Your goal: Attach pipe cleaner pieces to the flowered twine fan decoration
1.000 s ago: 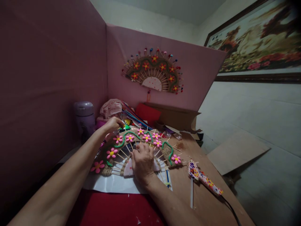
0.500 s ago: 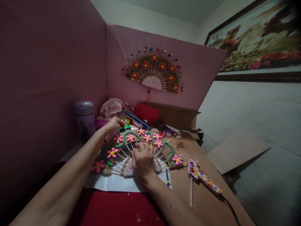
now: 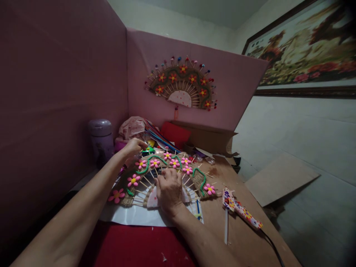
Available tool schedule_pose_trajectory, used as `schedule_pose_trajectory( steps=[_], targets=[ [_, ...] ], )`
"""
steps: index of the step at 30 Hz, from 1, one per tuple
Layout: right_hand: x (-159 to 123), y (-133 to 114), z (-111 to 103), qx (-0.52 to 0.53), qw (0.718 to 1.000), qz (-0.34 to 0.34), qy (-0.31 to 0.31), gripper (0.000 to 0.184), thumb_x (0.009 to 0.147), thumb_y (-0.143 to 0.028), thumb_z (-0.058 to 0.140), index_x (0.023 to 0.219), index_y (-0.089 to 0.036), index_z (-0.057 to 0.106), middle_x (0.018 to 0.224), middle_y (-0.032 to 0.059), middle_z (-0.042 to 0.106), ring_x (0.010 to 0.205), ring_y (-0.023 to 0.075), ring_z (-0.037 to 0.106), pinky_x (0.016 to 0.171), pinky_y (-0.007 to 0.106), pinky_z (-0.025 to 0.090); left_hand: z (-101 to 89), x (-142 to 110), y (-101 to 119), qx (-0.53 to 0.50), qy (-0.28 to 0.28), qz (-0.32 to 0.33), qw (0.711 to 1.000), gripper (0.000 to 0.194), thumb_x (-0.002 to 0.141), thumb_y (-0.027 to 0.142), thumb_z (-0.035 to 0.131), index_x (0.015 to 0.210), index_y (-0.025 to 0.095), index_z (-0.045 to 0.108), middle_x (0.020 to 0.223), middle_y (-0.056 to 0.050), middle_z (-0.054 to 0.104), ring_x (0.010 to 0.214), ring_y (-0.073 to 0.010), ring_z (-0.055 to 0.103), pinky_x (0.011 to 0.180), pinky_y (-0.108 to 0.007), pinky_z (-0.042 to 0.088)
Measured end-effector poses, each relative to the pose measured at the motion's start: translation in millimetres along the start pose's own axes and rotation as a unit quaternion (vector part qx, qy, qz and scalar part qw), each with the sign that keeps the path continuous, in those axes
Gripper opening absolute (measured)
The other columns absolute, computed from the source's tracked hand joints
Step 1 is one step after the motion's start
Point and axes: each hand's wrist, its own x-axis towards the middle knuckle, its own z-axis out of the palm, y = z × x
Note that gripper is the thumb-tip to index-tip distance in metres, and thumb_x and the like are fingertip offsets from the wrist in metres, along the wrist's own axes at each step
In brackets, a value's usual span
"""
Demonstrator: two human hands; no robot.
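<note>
A half-round fan [image 3: 200, 179] of sticks and woven brown twine lies on a white sheet [image 3: 125, 216]. Pink flowers [image 3: 134, 180] with yellow centres and a wavy green strip [image 3: 204, 181] decorate its band. My right hand [image 3: 169, 187] rests over the fan's inner sticks and spotted pale centre, fingers bent and close together, gripping it there. Beyond the fan's upper left edge, my left hand [image 3: 135, 146] is closed, fingers bent downward beside a shiny green piece [image 3: 148, 150]. What its fingertips hold, if anything, is hidden.
A flower-patterned glue gun [image 3: 241, 209] with a cord lies at the right on the brown table [image 3: 217, 226]. A purple flask [image 3: 101, 142] stands at the left. Behind are a red piece [image 3: 175, 134] and cardboard [image 3: 208, 139]. A similar fan [image 3: 180, 83] hangs on the pink panel.
</note>
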Motion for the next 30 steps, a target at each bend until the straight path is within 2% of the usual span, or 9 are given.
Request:
schedule_pose_trajectory(
  steps=[9, 19, 30],
  targets=[
    [-0.1, -0.5, -2.0, -0.004, 1.0, 0.001, -0.004, 0.014, 0.083, -0.029, 0.056, 0.076, -0.018, 0.061, 0.093, 0.0073, 0.058, 0.091, 0.0232, 0.042, 0.077, 0.039, 0.029, 2.0, -1.2, -0.1, 0.006, -0.009, 0.01, 1.0, 0.019, 0.052, 0.011, 0.056, 0.06, 0.015, 0.072, 0.064, -0.003, 0.07, 0.071, -0.0191, 0.064, 0.066, -0.023, 0.048],
    [0.4, 0.6, -1.8, 0.001, 1.0, 0.005, -0.014, 0.014, 0.084, -0.029, 0.055, 0.077, -0.018, 0.061, 0.094, 0.007, 0.058, 0.092, 0.023, 0.043, 0.077, 0.039, 0.03, 5.0, 1.7, -2.7, 0.03, -0.015, 0.028, 0.999, 0.027, 0.053, 0.007, 0.049, 0.066, 0.014, 0.072, 0.065, -0.002, 0.07, 0.069, -0.0166, 0.064, 0.066, -0.022, 0.048],
    [0.4, 0.5, -0.5, 0.002, 1.0, 0.002, -0.008, 0.014, 0.084, -0.029, 0.056, 0.077, -0.017, 0.061, 0.093, 0.0072, 0.058, 0.092, 0.0229, 0.043, 0.078, 0.039, 0.03, 4.6, -0.7, 0.5, 0.085, -0.023, 0.029, 0.996, 0.031, 0.059, 0.009, 0.05, 0.078, 0.014, 0.074, 0.071, -0.003, 0.072, 0.073, -0.0164, 0.064, 0.066, -0.021, 0.048]
  ],
)
